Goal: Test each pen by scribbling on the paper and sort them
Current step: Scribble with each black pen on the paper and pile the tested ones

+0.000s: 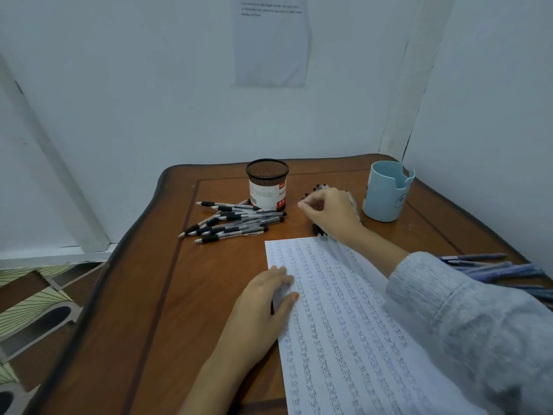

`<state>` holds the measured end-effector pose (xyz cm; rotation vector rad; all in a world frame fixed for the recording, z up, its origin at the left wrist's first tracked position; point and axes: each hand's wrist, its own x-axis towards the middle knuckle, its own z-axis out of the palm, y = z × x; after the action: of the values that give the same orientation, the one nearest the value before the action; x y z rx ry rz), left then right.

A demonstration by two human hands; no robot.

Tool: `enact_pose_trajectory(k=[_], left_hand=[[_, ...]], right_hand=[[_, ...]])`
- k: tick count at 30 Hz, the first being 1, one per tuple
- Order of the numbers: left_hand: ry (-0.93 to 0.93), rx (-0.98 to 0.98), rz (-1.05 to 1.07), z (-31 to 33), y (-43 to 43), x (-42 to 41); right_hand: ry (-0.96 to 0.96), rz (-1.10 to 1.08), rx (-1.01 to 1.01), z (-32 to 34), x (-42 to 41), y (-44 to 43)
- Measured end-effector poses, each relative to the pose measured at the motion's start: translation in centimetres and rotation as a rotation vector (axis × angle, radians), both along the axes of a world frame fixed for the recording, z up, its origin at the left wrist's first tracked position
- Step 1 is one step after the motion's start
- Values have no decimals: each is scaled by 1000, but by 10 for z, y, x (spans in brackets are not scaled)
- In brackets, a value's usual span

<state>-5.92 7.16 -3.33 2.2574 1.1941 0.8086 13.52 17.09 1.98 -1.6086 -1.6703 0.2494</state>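
Head view, desk [179, 295]: a paper [344, 324] lined with scribbles lies near, right of centre.
Left hand [266, 298]: released, fingers flat on the paper's left edge, pinning it.
Right hand [329, 211]: reached far, fingers curled down over a small cluster of pens [319, 228] between the mesh cup [267, 187] and the blue cup [384, 199]. Whether it has grasped one cannot be told.
Other pens: a black-gripped pile [230, 221] lies left of the mesh cup; blue pens [496, 269] lie at the right edge.
Step in hand, judged: selecting the next pen for test.
Next move calls for: isolating a single pen, carrying it to a free patch of paper, tip down.
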Motion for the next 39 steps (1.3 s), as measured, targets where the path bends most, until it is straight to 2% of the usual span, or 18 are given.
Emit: enact_pose_trajectory(k=[6, 13, 18, 21, 28, 32, 35, 39], left_hand=[[-28, 14, 4, -3, 1, 0], [-43, 19, -1, -4, 1, 1], [-35, 28, -4, -4, 1, 1], [-32, 26, -7, -3, 0, 1], [28, 30, -11, 3, -1, 1], [61, 64, 9, 4, -4, 2], [76, 58, 31, 4, -5, 2], [123, 92, 61, 4, -5, 3]], right_hand=[[-86, 67, -163, -20, -20, 32], [-116, 37, -151, -30, -19, 38], [-17, 81, -130, -17, -16, 20], [131, 90, -101, -5, -15, 4], [683, 44, 50, 37, -4, -37], [890, -42, 137, 57, 11, -63], [1102, 1, 74, 60, 24, -85], [1251, 66, -102, 48, 39, -112]])
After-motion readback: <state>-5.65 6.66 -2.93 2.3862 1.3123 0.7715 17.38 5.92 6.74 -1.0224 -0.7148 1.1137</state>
